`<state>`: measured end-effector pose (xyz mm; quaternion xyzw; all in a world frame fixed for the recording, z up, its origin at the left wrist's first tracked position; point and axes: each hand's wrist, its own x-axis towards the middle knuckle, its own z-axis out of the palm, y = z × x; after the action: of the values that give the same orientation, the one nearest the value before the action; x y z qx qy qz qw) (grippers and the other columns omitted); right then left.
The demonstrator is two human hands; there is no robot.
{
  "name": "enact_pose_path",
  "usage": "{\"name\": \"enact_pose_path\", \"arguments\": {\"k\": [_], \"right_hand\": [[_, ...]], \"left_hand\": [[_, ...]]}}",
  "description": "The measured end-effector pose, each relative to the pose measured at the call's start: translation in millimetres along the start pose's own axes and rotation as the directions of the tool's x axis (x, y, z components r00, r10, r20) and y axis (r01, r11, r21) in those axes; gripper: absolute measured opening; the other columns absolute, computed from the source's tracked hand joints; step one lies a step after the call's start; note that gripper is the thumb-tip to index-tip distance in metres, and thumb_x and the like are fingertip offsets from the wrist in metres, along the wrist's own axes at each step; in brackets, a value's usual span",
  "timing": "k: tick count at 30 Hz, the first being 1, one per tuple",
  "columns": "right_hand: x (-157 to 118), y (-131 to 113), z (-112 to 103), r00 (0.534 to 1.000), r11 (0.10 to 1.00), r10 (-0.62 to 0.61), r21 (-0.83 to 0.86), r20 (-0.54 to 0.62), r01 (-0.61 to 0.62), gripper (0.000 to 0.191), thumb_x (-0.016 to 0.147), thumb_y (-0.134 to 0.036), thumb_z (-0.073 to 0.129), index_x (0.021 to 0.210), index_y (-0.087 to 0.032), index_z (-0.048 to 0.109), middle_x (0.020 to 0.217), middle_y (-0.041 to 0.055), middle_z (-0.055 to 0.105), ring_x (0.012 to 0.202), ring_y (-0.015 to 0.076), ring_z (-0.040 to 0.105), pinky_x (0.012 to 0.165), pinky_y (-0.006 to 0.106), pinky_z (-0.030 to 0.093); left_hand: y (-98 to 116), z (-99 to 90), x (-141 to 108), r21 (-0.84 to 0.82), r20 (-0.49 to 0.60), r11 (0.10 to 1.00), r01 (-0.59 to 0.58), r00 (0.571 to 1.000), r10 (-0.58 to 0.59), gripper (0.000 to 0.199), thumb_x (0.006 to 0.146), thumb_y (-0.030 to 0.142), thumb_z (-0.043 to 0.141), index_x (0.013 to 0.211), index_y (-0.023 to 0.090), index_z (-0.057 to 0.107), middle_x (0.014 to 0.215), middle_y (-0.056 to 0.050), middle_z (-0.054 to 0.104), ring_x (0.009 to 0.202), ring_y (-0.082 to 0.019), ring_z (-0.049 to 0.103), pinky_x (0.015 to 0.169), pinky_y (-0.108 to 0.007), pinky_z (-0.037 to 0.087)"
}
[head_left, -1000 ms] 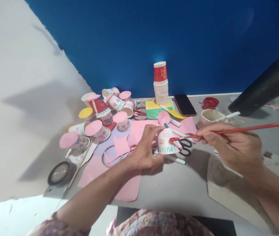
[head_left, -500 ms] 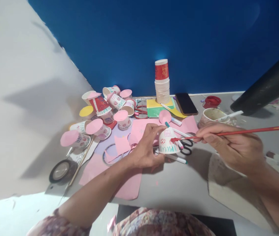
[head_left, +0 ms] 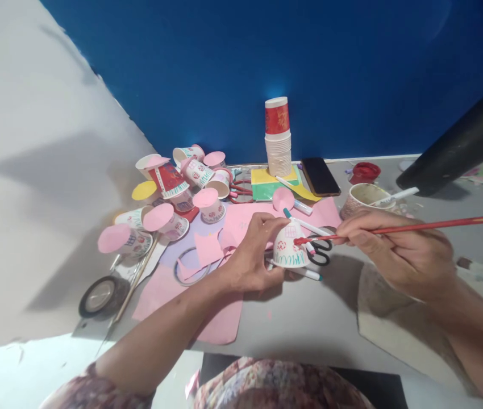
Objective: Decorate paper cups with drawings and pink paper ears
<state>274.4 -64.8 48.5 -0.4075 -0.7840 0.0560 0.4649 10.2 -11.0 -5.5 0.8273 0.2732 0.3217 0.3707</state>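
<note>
My left hand grips a white paper cup turned upside down, thumb at its rim and fingers near its base. The cup bears a pink window drawing, red flower-like marks and green strokes along the rim. In my right hand is a red-handled paintbrush, held like a pen. Its red-tipped end touches the cup's right side. Behind the cup lie black-handled scissors and a marker, both partly covered. Another marker lies beneath the cup.
Decorated cups with pink paper discs cluster at the left. A stack of paper cups stands near the wall, beside a phone. A paint-stained cup and a dark cylinder are at right; tape lies front left.
The whole view has shifted slightly, so things sit a little further left. Both hands keep their holds, and the brush tip stays on the cup's side.
</note>
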Motion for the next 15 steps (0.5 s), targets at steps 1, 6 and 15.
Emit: {"name": "enact_pose_path", "arguments": {"k": [1, 6, 15], "right_hand": [[0.0, 0.2, -0.5, 1.0, 1.0, 0.002, -0.003, -0.002, -0.002, 0.021, 0.103, -0.017, 0.058, 0.091, -0.029, 0.071, 0.081, -0.0038, 0.079, 0.077, 0.0161, 0.076, 0.069, 0.028, 0.057], [-3.5, -0.1, -2.8, 0.997, 0.999, 0.042, -0.004, -0.071, -0.043, 0.023, 0.103, -0.017, 0.058, 0.09, -0.03, 0.072, 0.082, -0.0042, 0.079, 0.078, 0.0167, 0.076, 0.069, 0.029, 0.058], [-4.1, 0.3, -1.6, 0.998, 0.999, 0.054, -0.006, -0.041, -0.054, 0.021, 0.102, -0.019, 0.061, 0.089, -0.03, 0.073, 0.081, -0.0031, 0.079, 0.074, 0.0187, 0.075, 0.067, 0.032, 0.055]], "left_hand": [[-0.6, 0.3, 0.0, 0.002, -0.002, 1.0, 0.002, 1.0, -0.002, 0.08, 0.077, 0.032, 0.084, 0.148, 0.033, 0.048, 0.133, -0.011, 0.043, 0.133, -0.036, 0.046, 0.11, -0.058, 0.053], [-4.0, -1.7, -1.0, -0.038, -0.017, 0.999, -0.019, 1.0, 0.019, 0.082, 0.075, 0.032, 0.085, 0.147, 0.035, 0.045, 0.134, -0.011, 0.042, 0.133, -0.036, 0.046, 0.109, -0.059, 0.054], [-3.8, -3.6, -1.4, 0.018, -0.037, 0.999, -0.04, 0.998, 0.041, 0.082, 0.074, 0.029, 0.083, 0.145, 0.033, 0.042, 0.134, -0.01, 0.042, 0.132, -0.037, 0.047, 0.111, -0.061, 0.051]]}}
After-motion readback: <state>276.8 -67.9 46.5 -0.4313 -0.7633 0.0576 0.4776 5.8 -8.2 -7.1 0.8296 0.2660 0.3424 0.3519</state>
